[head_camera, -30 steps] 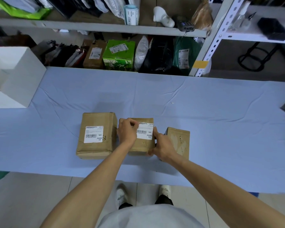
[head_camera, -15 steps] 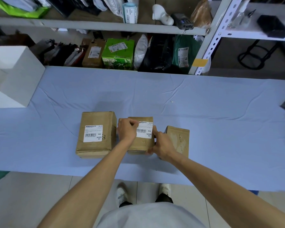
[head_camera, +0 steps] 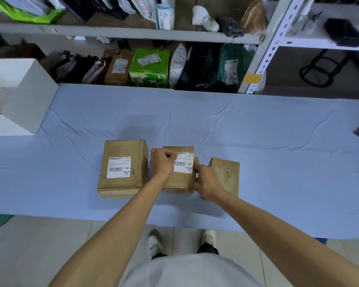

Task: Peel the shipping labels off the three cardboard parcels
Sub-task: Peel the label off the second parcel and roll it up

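Barely shifting since earlier, our left hand (head_camera: 162, 165) is pinching the top-left corner of the white barcoded shipping label (head_camera: 184, 166), our right hand (head_camera: 206, 181) gripping the middle brown cardboard parcel (head_camera: 177, 182) under it. We are judging this peel just starting, needing a slow diagonal pull.

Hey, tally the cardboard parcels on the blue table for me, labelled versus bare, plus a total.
Labelled: 2, the left parcel and the middle parcel
Bare: 1, the right parcel
Total: 3
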A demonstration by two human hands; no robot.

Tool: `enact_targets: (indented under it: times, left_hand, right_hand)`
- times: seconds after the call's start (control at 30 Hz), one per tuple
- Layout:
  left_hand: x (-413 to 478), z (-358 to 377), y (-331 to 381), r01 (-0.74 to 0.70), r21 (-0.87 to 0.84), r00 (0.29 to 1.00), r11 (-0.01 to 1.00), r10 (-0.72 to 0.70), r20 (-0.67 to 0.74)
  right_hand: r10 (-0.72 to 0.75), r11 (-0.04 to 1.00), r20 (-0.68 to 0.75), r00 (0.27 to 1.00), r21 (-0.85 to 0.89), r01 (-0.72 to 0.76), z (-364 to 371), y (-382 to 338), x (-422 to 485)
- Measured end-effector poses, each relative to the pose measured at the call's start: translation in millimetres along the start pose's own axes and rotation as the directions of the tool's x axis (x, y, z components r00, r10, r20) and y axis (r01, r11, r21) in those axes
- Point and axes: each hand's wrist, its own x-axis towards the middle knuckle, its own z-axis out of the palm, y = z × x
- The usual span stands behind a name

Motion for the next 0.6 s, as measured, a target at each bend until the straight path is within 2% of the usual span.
enact_targets:
  times: [0.4, 0.6]
  left_hand:
    - [-1.1, -2.6, -2.2, -0.012, -0.073, 1.000, 0.997, 0.012, 0.001]
    - [-0.1, -4.8, -5.1, 0.003, -0.100, 1.000, 0.995, -0.001, 0.015]
  right_hand:
    - [-0.010, 0.997, 0.012, 1.000, -0.080, 0.011, 0.1, -0.5, 1.9]
    - [-0.022, 0.998, 0.010, 1.000, -0.059, 0.023, -0.7, -1.8, -1.0]
